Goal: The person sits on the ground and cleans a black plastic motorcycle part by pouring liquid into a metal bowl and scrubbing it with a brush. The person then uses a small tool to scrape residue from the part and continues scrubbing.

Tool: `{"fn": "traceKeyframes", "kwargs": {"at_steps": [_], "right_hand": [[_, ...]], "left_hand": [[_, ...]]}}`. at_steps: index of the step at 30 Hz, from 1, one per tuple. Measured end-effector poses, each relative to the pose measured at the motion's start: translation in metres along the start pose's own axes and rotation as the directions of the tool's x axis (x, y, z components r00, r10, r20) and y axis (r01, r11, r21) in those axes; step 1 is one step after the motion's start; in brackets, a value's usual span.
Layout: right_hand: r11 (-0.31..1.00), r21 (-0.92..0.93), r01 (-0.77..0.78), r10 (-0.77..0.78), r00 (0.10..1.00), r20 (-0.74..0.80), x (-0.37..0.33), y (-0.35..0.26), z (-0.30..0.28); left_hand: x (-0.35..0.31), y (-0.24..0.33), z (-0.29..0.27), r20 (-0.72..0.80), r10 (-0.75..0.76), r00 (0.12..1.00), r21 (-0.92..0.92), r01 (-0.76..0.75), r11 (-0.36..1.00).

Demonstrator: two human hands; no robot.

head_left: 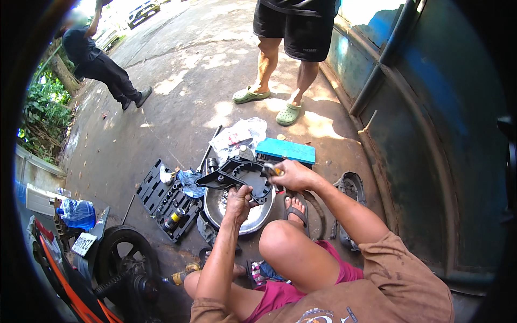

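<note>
My left hand [238,203] grips the lower edge of a black cover [257,184], a hollow housing with a ribbed rim and a long arm pointing left. The cover is tilted, open side up, above a round silver basin [243,228]. My right hand [295,175] is closed at the cover's right rim, around a small object with a yellow-orange part [278,171]. Its kind is too small to make out, and my fingers hide part of it.
A black socket-set case [167,202] lies open to the left, a blue toolbox [285,150] beyond the basin. A motorcycle wheel [125,253] and yellow drill [177,277] are near left. A person in green clogs [289,114] stands ahead; another person [102,62] stands far left. A metal gate [425,140] borders the right.
</note>
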State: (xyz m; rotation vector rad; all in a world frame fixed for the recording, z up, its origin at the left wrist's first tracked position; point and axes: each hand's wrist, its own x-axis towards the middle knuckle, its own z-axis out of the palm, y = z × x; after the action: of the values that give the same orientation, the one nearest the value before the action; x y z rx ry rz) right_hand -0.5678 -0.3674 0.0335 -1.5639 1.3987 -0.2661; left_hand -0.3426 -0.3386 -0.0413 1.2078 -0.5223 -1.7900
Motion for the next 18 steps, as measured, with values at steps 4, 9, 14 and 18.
{"fn": "traceKeyframes", "kwargs": {"at_steps": [4, 9, 14, 18], "right_hand": [[0.994, 0.083, 0.078, -0.083, 0.995, 0.063, 0.008, 0.006, 0.006], [0.989, 0.142, 0.044, -0.06, 0.991, 0.116, 0.012, 0.009, 0.01], [0.994, 0.111, 0.019, -0.037, 0.987, 0.159, 0.016, -0.001, 0.011], [0.994, 0.109, -0.011, -0.005, 0.989, 0.146, 0.015, -0.009, 0.011]], "left_hand": [[0.009, -0.015, -0.014, 0.057, -0.097, 0.994, -0.036, 0.099, 0.994], [0.013, -0.027, -0.024, 0.151, -0.165, 0.975, -0.091, 0.18, 0.979], [0.007, -0.028, -0.022, 0.156, -0.226, 0.962, -0.004, 0.229, 0.973], [0.003, -0.032, -0.018, 0.246, -0.249, 0.937, -0.014, 0.26, 0.965]]}}
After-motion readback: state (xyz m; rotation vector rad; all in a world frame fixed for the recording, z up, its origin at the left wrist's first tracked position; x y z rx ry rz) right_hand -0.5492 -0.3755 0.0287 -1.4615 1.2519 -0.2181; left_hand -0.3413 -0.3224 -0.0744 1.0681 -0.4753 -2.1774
